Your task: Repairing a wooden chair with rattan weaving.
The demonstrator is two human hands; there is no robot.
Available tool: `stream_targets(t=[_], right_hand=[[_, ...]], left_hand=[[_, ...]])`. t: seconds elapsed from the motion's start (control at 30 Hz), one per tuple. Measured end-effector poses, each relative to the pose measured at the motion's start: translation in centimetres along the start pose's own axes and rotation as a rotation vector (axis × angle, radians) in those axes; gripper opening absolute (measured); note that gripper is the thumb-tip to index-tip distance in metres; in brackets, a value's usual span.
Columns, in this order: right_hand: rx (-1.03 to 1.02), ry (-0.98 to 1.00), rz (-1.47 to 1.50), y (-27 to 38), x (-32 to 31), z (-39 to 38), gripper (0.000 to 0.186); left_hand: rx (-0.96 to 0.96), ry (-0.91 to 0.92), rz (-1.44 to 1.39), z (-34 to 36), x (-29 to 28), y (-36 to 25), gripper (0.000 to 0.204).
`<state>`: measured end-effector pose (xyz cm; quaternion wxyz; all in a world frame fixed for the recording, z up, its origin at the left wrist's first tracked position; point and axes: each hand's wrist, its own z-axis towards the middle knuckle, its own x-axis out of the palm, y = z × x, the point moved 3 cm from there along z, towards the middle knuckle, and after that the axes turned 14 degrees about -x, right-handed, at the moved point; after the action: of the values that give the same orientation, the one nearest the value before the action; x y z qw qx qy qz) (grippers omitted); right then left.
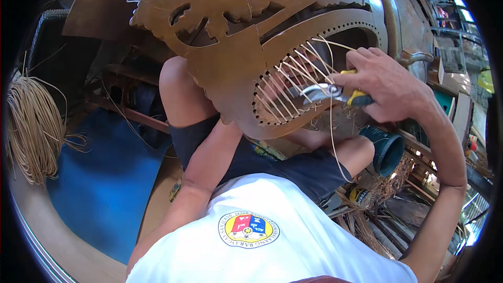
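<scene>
While R hand holds pruners, bucket nr knee, contents unclear

Right arm swung wide, elbow bent, forearm angled up and inward, right hand curled in a grip, back of hand uppermost, left forearm reaching forward, left hand partly hidden, fingers perhaps bent, pose hard to read.

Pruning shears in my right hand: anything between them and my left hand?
Yes, the pale cane strands strung across the pierced wooden panel. Your left hand shows behind them; the pruning shears, in your right hand, are in front.
</scene>
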<state>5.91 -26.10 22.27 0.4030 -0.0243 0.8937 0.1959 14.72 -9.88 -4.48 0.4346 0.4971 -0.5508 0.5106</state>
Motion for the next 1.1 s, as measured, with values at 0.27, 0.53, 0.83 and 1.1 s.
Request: stream_targets(t=[0.27,0.53,0.83,1.1], right_hand=[[-0.051,0.096,0.125,-0.1,3.2,3.6,0.078],[-0.272,-0.175,0.156,0.5,4.5,4.1,0.082],[-0.372,-0.144,0.158,5.4,3.5,5.6,0.057],[0.241,-0.522,0.325,1.3,4.9,-4.9,0.055]], left_hand=[[0.004,0.046,0.006,0.2,0.7,-0.3,0.055],[0.012,0.07,0.01,0.4,1.2,-0.6,0.055],[0.004,0.06,0.017,0.5,1.2,-0.3,0.054],[-0.053,0.148,0.091,0.4,2.9,0.3,0.054]])
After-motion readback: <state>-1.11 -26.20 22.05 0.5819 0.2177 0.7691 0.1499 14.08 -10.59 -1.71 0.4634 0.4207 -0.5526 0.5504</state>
